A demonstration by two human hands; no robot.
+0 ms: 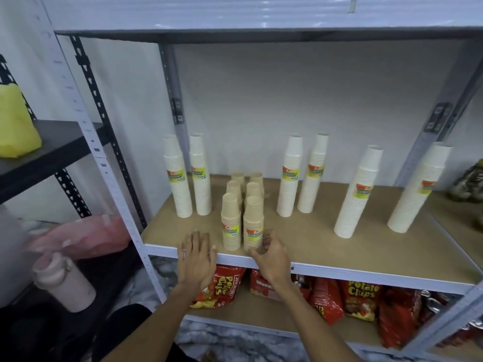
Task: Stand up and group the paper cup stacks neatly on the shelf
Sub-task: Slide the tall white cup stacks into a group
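Observation:
Several short tan cup stacks [231,222] stand upright in two rows at the front middle of the shelf board [313,239]. Tall white cup stacks stand in pairs: two at the back left [183,178], two behind the middle [290,176], two toward the right [358,192]. My left hand [196,257] lies flat and open on the shelf's front edge, just left of the tan group. My right hand [269,254] curls around the base of the front right tan stack [253,223], fingers touching it.
A grey upright post [117,194] bounds the shelf on the left. Red potato chip bags [360,299] fill the shelf below. A dark side shelf at left holds a yellow bundle [15,124], a pink bag [83,236] and a beige bottle [62,280].

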